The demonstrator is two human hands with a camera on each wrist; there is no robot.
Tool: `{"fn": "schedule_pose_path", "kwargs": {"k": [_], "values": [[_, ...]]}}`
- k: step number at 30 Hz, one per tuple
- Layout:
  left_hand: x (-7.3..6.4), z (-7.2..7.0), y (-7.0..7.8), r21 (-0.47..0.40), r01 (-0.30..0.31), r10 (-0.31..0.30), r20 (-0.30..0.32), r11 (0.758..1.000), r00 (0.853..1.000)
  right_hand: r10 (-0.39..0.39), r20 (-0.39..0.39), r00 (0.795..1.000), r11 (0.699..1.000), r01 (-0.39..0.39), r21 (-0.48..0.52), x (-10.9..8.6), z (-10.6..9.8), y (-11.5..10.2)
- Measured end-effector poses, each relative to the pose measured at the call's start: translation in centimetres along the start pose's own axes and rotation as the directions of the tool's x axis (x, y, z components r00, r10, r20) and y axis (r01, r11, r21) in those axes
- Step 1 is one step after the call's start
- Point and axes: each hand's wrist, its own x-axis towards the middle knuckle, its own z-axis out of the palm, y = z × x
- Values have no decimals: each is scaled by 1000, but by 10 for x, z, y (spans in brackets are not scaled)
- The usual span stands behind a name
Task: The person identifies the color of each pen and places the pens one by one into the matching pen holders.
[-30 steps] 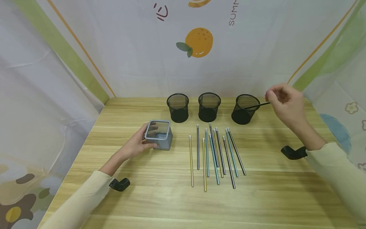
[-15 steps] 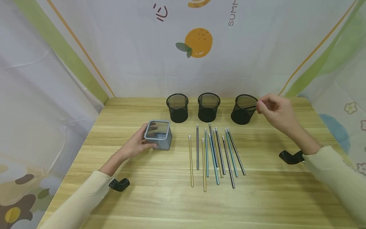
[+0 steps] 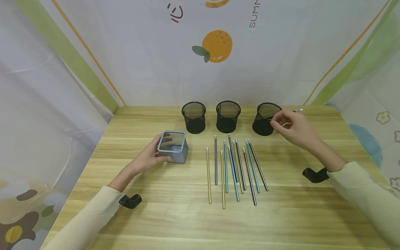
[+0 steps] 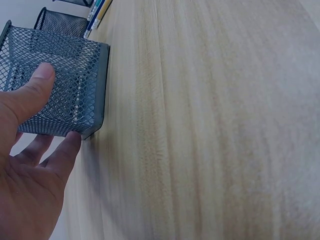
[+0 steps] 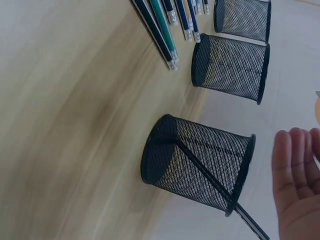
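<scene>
My left hand [image 3: 148,158] holds a grey square mesh pen holder [image 3: 180,156] upright on the table, thumb on the near side and fingers round the far side. My right hand [image 3: 295,129] is beside the rightmost black round mesh pen holder [image 3: 262,127], its fingers free of any object. In that holder leans a dark pencil [image 5: 207,175], its lower end inside and its white eraser end sticking out past the rim, partly hidden behind the hand in the head view. Several pencils, gold, teal and dark, lie mid-table, including a gold pencil [image 3: 209,177].
Two more black mesh pen holders, a left one [image 3: 195,125] and a middle one [image 3: 227,124], stand along the back of the wooden table [image 3: 175,215]. A white printed curtain [image 3: 150,69] hangs behind them.
My right hand has moved left and slightly down towards the right holder and let go of the pencil, which now rests leaning in it. My left hand has stayed put.
</scene>
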Motion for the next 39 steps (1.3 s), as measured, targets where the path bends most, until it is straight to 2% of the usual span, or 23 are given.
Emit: {"fn": "schedule_pose_path", "kwargs": {"k": [8, 15, 24, 39], "values": [[-1, -1, 1, 2, 17, -17, 1, 1000, 1000, 50, 67, 996, 998, -48, -40, -5, 11, 3], [-2, -1, 0, 2, 14, -14, 5, 1000, 1000, 70, 97, 993, 997, -71, 7, -11, 20, 9], [-1, -2, 1, 3, 23, -23, 4, 1000, 1000, 179, 189, 966, 983, -181, -3, -17, 31, 15], [-1, 0, 2, -3, 26, -26, 8, 1000, 1000, 232, 278, 932, 971, -238, -14, -24, 52, 17]]}}
